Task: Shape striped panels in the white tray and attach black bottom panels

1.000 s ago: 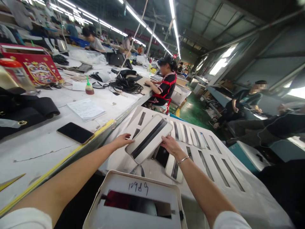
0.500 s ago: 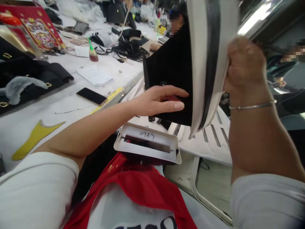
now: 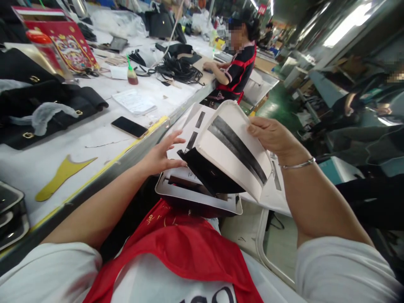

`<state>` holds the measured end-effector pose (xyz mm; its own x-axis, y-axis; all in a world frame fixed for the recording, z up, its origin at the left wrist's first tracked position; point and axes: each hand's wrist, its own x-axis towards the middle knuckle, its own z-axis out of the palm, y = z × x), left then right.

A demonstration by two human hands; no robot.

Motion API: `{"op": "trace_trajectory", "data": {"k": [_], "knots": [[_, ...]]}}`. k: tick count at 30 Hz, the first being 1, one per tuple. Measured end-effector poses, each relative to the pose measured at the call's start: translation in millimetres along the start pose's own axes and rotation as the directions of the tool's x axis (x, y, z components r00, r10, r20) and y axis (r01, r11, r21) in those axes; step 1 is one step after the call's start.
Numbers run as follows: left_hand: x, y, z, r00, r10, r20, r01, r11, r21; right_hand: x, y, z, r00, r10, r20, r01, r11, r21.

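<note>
My right hand [image 3: 274, 136] pinches the upper right edge of a white bag panel [image 3: 221, 158] that has a dark stripe along it. A black part [image 3: 217, 179] of the same piece folds out below it, tilted down. My left hand [image 3: 166, 155] is open, fingers spread, beside the black part's left corner; whether it touches there I cannot tell. Under the piece, by my lap, lies a shallow white-rimmed tray-like form [image 3: 198, 195] with a dark slot and handwriting, partly covered.
A white slotted board [image 3: 197, 122] lies beneath the held piece. On the long table to the left are a phone [image 3: 129, 126], papers [image 3: 134, 103], a yellow template [image 3: 65, 176], a small glue bottle [image 3: 132, 75] and black bags [image 3: 57, 105]. A co-worker [image 3: 238, 63] sits farther along.
My right hand has lowered and tilted the bag panel from upright down over the tray-like form. My left hand has come out from against the black side and moved left and down.
</note>
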<state>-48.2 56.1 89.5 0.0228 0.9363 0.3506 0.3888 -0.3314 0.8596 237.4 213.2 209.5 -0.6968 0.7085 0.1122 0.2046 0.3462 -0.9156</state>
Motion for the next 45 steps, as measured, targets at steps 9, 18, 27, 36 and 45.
{"op": "trace_trajectory", "data": {"k": [9,18,27,36,45], "knots": [[-2.7,0.3,-13.0,0.97,-0.206,0.131,0.201,0.978,0.047,14.1,19.1,38.5,0.897,0.026,0.442,0.226,0.831,-0.508],[-52.2,-37.5,-2.7,0.775,-0.601,-0.194,0.494,0.769,-0.406,25.3,70.6,103.0,0.849,0.062,0.524,0.287,0.781,-0.556],[-71.0,-46.3,21.3,0.724,-0.672,-0.153,0.513,0.674,-0.532,22.9,102.2,139.8,0.87,0.068,0.489,0.314,0.687,-0.655],[-88.9,-36.1,21.8,0.749,-0.491,-0.444,0.376,0.868,-0.325,24.1,98.5,140.3,0.858,-0.011,0.513,0.356,0.733,-0.58],[-105.4,3.2,18.2,0.961,0.159,-0.226,-0.053,0.91,0.412,7.4,100.7,147.8,0.879,0.118,0.462,0.404,0.327,-0.854]]}}
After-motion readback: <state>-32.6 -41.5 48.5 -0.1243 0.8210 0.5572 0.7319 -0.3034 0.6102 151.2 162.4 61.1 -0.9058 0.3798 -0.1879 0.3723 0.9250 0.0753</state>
